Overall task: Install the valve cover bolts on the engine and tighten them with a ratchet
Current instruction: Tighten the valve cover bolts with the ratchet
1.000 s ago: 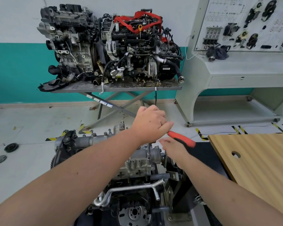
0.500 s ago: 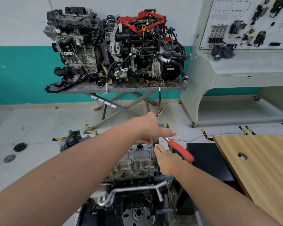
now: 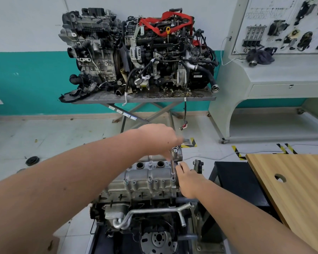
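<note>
The valve cover [image 3: 147,177] carries an upright ratchet extension [image 3: 172,166] at its right edge, left hand [image 3: 159,139] fingers clamped on top to turn it, right hand [image 3: 188,177] fingers resting loosely beside the base, steadying it on a bolt [image 3: 173,179].

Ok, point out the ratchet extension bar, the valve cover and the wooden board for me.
ratchet extension bar [image 3: 172,165]: head view, middle of the thin upright steel shaft.
valve cover [image 3: 145,176]: head view, bare grey top face, left of the shaft.
wooden board [image 3: 301,180]: head view, bare surface right of the round hole.
</note>
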A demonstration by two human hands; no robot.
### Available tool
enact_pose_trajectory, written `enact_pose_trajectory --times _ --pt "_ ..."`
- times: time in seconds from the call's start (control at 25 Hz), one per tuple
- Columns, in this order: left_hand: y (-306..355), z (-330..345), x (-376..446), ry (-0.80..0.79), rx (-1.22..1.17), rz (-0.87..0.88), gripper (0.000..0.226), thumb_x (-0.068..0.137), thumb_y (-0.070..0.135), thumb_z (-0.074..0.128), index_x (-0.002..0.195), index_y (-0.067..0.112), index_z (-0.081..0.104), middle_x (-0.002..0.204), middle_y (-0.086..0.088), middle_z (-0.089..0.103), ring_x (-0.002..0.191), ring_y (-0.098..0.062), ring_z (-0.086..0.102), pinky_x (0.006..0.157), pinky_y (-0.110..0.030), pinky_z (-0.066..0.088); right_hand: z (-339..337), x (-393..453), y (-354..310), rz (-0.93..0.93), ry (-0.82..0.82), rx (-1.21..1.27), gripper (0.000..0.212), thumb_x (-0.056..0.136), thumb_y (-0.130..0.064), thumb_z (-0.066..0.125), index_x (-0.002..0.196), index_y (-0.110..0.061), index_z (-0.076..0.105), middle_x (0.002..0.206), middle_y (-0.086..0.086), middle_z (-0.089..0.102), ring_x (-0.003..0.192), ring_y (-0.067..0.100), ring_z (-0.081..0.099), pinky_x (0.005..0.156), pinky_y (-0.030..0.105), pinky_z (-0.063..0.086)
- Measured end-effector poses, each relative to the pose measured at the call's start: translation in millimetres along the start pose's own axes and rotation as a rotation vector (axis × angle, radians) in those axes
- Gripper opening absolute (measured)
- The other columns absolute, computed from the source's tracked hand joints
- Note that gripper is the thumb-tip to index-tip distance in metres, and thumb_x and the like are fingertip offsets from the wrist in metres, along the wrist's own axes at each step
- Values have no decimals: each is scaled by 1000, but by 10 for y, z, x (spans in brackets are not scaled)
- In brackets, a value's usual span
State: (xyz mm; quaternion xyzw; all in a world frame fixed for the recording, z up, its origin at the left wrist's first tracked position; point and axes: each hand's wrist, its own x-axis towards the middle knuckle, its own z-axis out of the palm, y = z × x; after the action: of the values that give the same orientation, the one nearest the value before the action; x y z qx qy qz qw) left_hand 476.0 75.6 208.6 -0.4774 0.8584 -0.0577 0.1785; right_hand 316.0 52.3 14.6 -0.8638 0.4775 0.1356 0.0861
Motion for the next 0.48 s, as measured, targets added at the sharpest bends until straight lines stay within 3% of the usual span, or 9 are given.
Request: enact_pose_trajectory --times 0.12,0.24,0.32,0.4,0.48 --pt "59 131 -3 120 -140 -134 56 88 73 38 101 20 48 75 5 49 67 -20 54 65 -37 54 -4 -6 1 5 2 -2 65 91 -9 51 147 -13 18 156 10 7 112 37 48 85 50 49" --pt "270 313 79 388 -272 -430 51 95 69 19 83 23 39 59 8 48 50 -15 46 74 -39 49 -15 -6 4 -1 -2 18 65 93 -12 52 148 -13 17 157 10 6 115 37 48 88 51 50" --pt "367 395 94 579 -291 -511 46 101 55 22 75 23 42 50 9 45 43 -14 43 75 -38 46 -9 -11 4 1 2 22 66 94 -15 53 149 -13 17 158 9 6 116 38 48 88 50 49" --pt "359 451 65 819 -215 -317 44 101 44 34 63 22 42 46 11 37 38 -15 36 70 -35 43 6 -13 4 1 10 28 66 95 -17 53 150 -12 16 158 9 6 116 38 48 86 49 49" --pt "293 496 7 923 -104 -90 43 98 36 42 58 20 39 49 10 31 41 -19 34 68 -34 35 18 -11 12 -2 12 36 67 95 -19 54 150 -14 15 157 8 6 114 37 48 85 50 49"
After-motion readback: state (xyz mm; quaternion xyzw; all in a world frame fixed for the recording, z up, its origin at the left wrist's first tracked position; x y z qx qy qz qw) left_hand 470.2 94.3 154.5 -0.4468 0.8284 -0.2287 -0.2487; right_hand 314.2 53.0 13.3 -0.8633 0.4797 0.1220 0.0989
